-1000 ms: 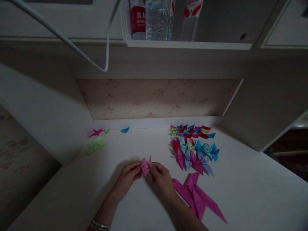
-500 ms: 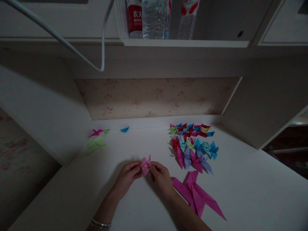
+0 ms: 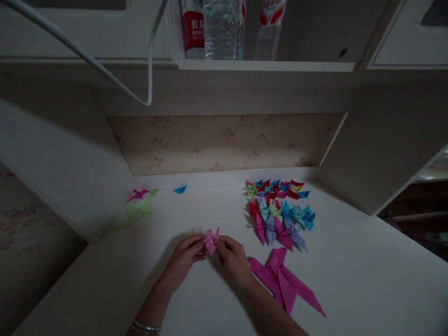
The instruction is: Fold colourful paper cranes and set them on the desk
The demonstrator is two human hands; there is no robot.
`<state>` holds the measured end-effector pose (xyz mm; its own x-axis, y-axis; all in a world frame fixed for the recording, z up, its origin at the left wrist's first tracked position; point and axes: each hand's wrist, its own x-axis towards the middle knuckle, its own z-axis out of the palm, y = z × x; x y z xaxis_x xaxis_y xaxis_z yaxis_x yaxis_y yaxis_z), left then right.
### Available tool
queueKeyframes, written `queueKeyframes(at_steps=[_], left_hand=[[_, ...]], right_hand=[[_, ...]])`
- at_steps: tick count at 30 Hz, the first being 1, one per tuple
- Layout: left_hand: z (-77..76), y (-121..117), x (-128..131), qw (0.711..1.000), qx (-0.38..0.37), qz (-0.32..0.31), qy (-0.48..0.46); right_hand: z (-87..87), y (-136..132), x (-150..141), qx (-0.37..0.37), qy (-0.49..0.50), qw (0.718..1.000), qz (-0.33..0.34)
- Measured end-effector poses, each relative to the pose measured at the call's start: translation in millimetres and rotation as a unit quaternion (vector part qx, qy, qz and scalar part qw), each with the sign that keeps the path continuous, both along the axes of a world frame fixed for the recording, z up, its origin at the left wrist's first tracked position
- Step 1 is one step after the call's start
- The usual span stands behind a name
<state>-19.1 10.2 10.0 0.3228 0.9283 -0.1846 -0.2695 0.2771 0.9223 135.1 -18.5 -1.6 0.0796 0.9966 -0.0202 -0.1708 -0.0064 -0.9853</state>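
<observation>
A small pink origami figure (image 3: 210,243) with pointed tips is held up between both hands, over the middle of the white desk. My left hand (image 3: 187,256) pinches its left side between thumb and fingers. On its right side, the thumb and forefinger of my right hand (image 3: 233,258) are closed on the paper. A large magenta origami figure (image 3: 284,281) lies just right of my right forearm. Beyond it sit rows of small folded paper figures (image 3: 276,226) in red, blue, purple, green and pink. A silver bangle circles my left wrist.
At the back left lie a light green paper figure (image 3: 139,210), a magenta one (image 3: 138,194) and a small blue paper boat (image 3: 180,189). Overhead, a shelf holds plastic bottles (image 3: 220,30), and a white cable (image 3: 105,70) hangs in front. Side panels flank the desk (image 3: 168,303).
The view has shifted very slightly. Both hands keep their pinch on the pink origami figure, with almost no visible movement.
</observation>
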Motion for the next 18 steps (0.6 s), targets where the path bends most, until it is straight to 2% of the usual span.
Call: queueKeyframes(at_steps=[4,8,13,15,18], left_hand=[[0.6,1,0,1.0,0.003,0.017,0.015],[2.9,1,2,0.999,0.007,0.027,0.018],[6.4,-2,5,0.999,0.009,0.007,0.033],[5.7,-2,6,0.999,0.008,0.002,0.043],[2.4,-2,7,0.998,0.018,-0.003,0.054]], right_hand=[[15.3,-7,11,0.017,-0.019,1.0,-0.015],[40.9,-24,51,0.049,-0.078,0.995,-0.047],[62.2,-46,139,0.035,-0.171,0.978,-0.118],[62.5,-53,181,0.027,-0.219,0.966,-0.134],[54.3,-63,239,-0.01,-0.315,0.937,-0.152]])
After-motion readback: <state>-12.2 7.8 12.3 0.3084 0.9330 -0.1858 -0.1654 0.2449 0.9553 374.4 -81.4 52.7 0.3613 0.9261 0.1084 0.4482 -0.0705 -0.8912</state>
